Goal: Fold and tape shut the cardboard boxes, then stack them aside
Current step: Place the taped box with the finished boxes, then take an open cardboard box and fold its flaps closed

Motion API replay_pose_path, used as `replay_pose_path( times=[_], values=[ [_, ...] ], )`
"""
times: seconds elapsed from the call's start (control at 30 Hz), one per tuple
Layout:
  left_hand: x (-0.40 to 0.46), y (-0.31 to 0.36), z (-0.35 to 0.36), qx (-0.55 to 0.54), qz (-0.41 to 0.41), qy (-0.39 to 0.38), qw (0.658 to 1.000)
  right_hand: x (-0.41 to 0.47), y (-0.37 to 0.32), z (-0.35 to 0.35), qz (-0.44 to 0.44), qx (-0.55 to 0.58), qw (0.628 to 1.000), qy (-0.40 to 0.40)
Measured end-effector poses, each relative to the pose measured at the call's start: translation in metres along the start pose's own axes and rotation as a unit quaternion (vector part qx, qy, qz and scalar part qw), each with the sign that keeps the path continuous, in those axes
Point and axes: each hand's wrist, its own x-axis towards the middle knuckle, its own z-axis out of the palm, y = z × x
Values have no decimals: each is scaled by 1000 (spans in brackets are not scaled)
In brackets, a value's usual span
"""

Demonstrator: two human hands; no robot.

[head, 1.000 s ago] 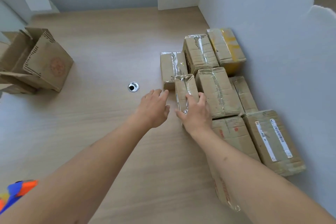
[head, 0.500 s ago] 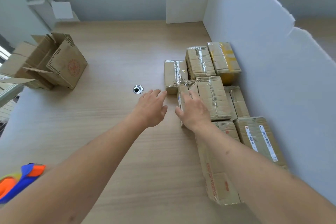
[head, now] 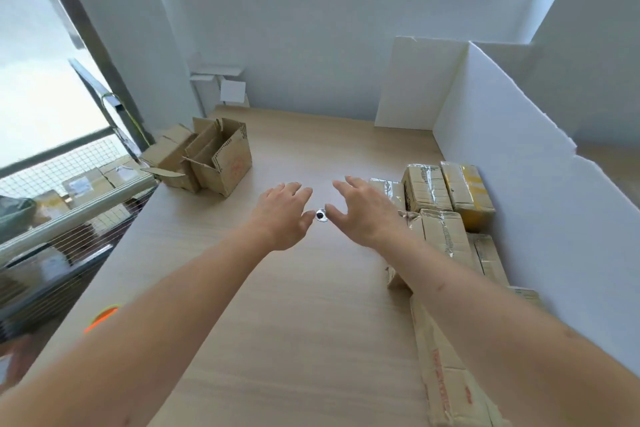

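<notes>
Hands: two, both bare and holding nothing; the left hand [head: 282,210] and the right hand [head: 363,210] hover over the middle of the desk [head: 294,322] with fingers spread and loose, a small gap between them.
Taped boxes: about nine, I think, packed touching each other along the right edge against the white partition [head: 512,184]; the taped boxes [head: 446,236] run from far to near, and the right forearm hides part of the row, so the count is rough.
Open boxes: two, maybe three, at the far left corner of the desk; the open boxes [head: 221,159] stand with flaps up, touching one another.
Grommet: one metal grommet [head: 321,216] set in the desk, showing between the two thumbs.
Change: half a second ago the right hand lay on a small taped box at the inner edge of the row; now it is off it and lifted toward the centre, beside the left.
Room: bare wood from the hands to the near edge and out to the left edge, where the desk drops to a wire-mesh railing [head: 69,163].
Orange thing: one, blurred, at the near left edge [head: 102,317].
</notes>
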Motion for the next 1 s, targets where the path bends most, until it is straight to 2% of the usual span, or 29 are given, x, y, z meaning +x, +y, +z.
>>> replay_pose_path(
  times=[0.23,0.57,0.73,1.0],
  values=[
    [-45,-109,-40,19,-11,34,999,27,-125,14,-28,-18,999,5],
    [-69,-282,-83,38,12,23,999,76,-294,52,-7,2,1000,12],
    [-56,-334,-83,21,7,18,1000,105,-325,69,-5,-10,1000,-7],
    [-6,-372,-41,1,-9,-17,1000,167,-319,121,11,-5,999,-48]
  ],
)
